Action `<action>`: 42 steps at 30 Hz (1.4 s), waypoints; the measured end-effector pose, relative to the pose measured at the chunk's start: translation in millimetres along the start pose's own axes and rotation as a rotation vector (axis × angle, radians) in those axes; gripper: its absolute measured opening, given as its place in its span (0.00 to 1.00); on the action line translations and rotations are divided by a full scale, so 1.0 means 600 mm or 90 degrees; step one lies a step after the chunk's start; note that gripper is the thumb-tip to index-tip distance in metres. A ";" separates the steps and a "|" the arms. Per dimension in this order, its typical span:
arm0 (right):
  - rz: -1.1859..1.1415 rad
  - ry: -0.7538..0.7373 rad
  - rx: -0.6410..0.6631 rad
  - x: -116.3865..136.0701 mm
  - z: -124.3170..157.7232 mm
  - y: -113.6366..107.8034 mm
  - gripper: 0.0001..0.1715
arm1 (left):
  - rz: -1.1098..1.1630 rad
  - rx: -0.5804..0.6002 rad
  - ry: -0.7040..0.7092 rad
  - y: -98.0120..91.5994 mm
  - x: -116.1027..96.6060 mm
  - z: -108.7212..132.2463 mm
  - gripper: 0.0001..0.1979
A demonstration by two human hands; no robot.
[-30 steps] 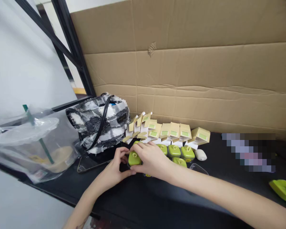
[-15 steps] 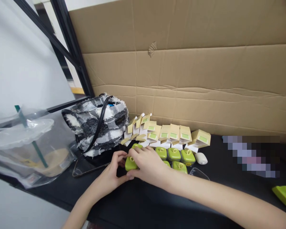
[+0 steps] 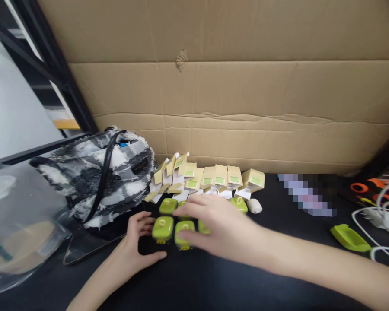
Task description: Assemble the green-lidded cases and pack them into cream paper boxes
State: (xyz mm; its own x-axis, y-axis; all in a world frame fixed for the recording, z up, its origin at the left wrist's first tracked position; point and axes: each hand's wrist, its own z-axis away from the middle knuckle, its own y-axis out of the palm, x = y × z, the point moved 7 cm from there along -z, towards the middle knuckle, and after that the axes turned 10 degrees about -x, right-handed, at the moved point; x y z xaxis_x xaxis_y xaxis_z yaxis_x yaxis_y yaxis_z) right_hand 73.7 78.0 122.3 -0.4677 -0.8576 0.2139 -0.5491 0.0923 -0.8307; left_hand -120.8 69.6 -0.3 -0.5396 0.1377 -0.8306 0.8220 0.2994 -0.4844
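Several small green cases (image 3: 162,228) lie in rows on the black table (image 3: 188,280), in front of a row of tan paper boxes (image 3: 210,177) with green labels. My left hand (image 3: 138,235) curls round the left side of the nearest green case, thumb below it and fingers beside it. My right hand (image 3: 220,224) lies flat over the rows with fingers stretched out, its fingertips on the second green case (image 3: 183,230). Some cases are hidden under it. A white oval piece (image 3: 254,206) sits at the row's right end.
A black-and-white fuzzy bag (image 3: 97,172) stands at the left, a clear plastic bag with a cup (image 3: 16,233) beyond it. A cardboard wall (image 3: 246,95) backs the table. A loose green lid (image 3: 349,238) and white cables (image 3: 382,216) lie at the right.
The view swung right and down. The green case my hands held now sits on the table in the front row, and my right hand has flattened over the cases.
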 end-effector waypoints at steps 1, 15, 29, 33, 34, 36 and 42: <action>-0.017 0.025 -0.030 -0.019 0.021 -0.039 0.08 | -0.010 -0.024 0.030 -0.007 -0.001 -0.001 0.38; 0.280 0.526 0.013 -0.353 0.484 -0.207 0.18 | -0.268 0.283 0.532 0.137 -0.284 0.054 0.06; 0.097 0.365 -0.016 -0.235 0.319 -0.139 0.13 | -0.363 0.332 0.640 0.299 -0.295 0.022 0.24; -0.145 0.368 -0.198 -0.203 0.248 -0.155 0.13 | -0.268 0.354 0.561 0.287 -0.317 0.012 0.19; -0.243 0.405 -0.237 -0.202 0.240 -0.146 0.16 | -0.215 0.358 0.507 0.281 -0.323 0.005 0.19; -0.473 0.516 -0.291 -0.204 0.240 -0.106 0.22 | -0.105 0.358 0.377 0.268 -0.330 -0.013 0.18; -1.064 0.711 -0.159 -0.167 0.268 0.028 0.17 | -0.004 0.400 0.114 0.268 -0.328 -0.044 0.30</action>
State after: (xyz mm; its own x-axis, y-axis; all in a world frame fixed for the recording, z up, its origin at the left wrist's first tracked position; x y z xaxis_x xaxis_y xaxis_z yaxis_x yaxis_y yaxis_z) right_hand 222.8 84.0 4.1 0.4143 0.4569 0.7871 -0.8300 -0.1652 0.5328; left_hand 113.0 115.6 92.3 -0.5219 0.3092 -0.7950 0.7396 -0.3004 -0.6023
